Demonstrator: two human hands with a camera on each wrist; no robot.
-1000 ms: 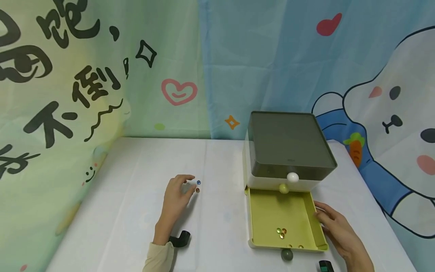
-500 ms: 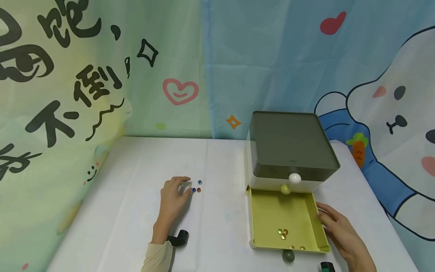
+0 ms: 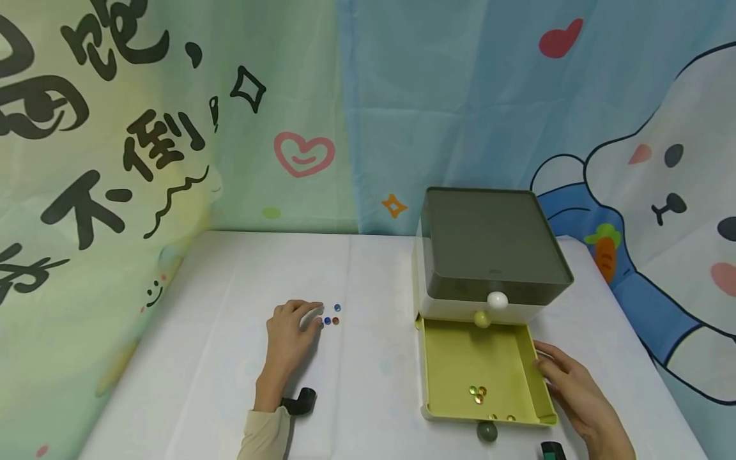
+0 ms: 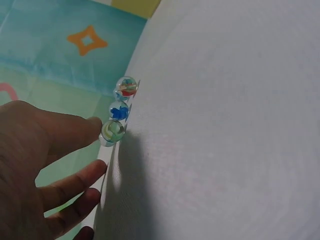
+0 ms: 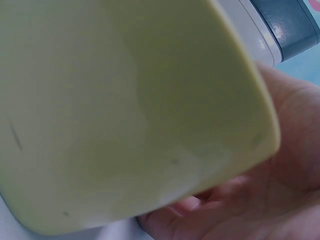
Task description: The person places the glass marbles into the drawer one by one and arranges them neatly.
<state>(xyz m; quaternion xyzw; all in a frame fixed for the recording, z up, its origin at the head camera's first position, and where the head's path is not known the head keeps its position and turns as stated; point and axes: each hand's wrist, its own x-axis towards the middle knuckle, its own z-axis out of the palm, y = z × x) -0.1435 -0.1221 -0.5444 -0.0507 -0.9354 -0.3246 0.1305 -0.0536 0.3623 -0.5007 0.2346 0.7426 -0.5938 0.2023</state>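
Note:
On the white-covered table, my left hand is beside a small group of glass marbles, its thumb and fingers apart. In the left wrist view, one fingertip touches or nearly touches a greenish marble. A dark blue marble, a red-brown marble and a lighter blue marble lie just to the right. My right hand rests along the right wall of a pulled-out yellow-green drawer. The drawer hides part of its fingers in the right wrist view.
Several amber and greenish marbles sit toward the drawer's front. The drawer belongs to a box with a dark grey-green lid, a white knob and a yellow-green knob. A printed curtain hangs behind.
My left hand has drawn back slightly to the left, and the dark blue marble has come into view beside the red-brown one. The right hand stays at the drawer wall.

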